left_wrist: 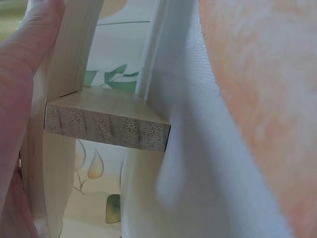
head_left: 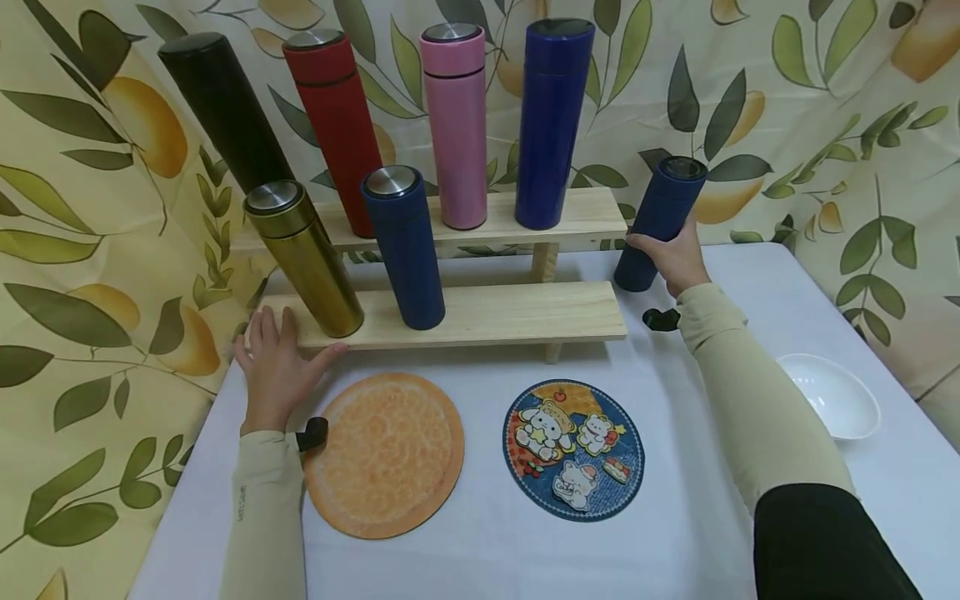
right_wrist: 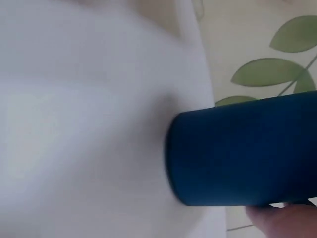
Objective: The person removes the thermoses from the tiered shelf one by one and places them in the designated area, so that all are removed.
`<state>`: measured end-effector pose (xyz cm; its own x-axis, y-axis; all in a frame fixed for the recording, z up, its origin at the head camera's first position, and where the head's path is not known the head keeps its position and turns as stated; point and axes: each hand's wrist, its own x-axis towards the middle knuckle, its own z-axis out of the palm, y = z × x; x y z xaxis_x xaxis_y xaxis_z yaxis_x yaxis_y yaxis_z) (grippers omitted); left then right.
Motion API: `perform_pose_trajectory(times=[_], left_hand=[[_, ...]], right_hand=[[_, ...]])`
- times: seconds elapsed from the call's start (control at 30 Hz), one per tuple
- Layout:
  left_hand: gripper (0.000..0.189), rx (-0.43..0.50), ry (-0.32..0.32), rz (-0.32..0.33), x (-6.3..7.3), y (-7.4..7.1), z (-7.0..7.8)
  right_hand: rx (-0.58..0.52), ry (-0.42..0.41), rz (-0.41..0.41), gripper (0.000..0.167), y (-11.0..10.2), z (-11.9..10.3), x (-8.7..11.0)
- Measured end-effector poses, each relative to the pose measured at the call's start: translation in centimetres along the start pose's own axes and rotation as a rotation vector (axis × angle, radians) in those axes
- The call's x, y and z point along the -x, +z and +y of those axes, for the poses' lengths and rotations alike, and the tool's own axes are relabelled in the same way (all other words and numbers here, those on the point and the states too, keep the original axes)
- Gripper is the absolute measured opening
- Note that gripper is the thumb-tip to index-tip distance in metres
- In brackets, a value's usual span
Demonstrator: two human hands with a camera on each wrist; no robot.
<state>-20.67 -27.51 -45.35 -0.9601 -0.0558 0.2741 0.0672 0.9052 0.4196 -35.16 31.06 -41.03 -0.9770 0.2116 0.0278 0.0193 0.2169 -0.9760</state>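
Note:
My right hand [head_left: 678,254] grips a dark blue vacuum flask [head_left: 660,221] at the right of the wooden stand. The flask leans slightly, its base close to the white cloth; the right wrist view shows its lower body [right_wrist: 242,151] with fingertips [right_wrist: 285,220] underneath. At the stand's front left corner, my left hand [head_left: 277,367] rests against the lower shelf [head_left: 510,312], thumb along the front edge. A gold flask [head_left: 307,258] and another blue flask [head_left: 405,250] stand on that shelf. The left wrist view shows a shelf support's cut end [left_wrist: 106,126] beside the hand.
Black [head_left: 225,112], red [head_left: 333,133], pink [head_left: 455,125] and glossy blue [head_left: 555,125] flasks stand on the upper shelf [head_left: 495,221]. In front lie a round orange mat [head_left: 386,454] and a patterned round mat [head_left: 517,487]. A white dish [head_left: 832,396] sits far right.

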Motion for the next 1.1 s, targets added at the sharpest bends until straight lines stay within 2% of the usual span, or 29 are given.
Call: perform_pose_trajectory(times=[0.13, 0.27, 0.4, 0.5, 0.6, 0.73, 0.93, 1.1], left_hand=[[0.117, 0.006, -0.007, -0.004, -0.2, 0.0, -0.1], [0.116, 0.002, -0.004, 0.002, -0.2, 0.1, -0.1], [0.114, -0.007, -0.004, 0.015, 0.0, 0.1, -0.1], [0.114, -0.006, -0.006, 0.013, 0.1, 0.2, -0.1], [0.115, -0.003, -0.006, 0.011, 0.1, 0.3, 0.0], [0.113, -0.003, 0.006, 0.023, 0.0, 0.3, 0.2], [0.113, 0.004, 0.014, 0.03, -0.1, 0.2, 0.1], [0.114, 0.003, 0.013, 0.034, -0.1, 0.0, 0.1]], right_hand=[[0.053, 0.043, -0.039, 0.11, -0.2, 1.0, -0.2], [0.137, 0.098, -0.085, 0.111, -0.5, 2.1, 0.1], [0.181, 0.119, -0.124, 0.109, -0.4, 2.7, 0.3], [0.17, 0.128, -0.129, 0.109, -0.4, 2.5, 0.5], [0.095, 0.115, -0.086, 0.112, -0.4, 1.6, 0.9], [-0.035, 0.044, 0.016, 0.115, -0.6, -0.3, 1.7], [-0.193, -0.125, 0.186, 0.116, -1.9, -4.0, 3.0], [-0.378, -0.313, 0.227, 0.118, -2.8, -7.2, 3.7]])
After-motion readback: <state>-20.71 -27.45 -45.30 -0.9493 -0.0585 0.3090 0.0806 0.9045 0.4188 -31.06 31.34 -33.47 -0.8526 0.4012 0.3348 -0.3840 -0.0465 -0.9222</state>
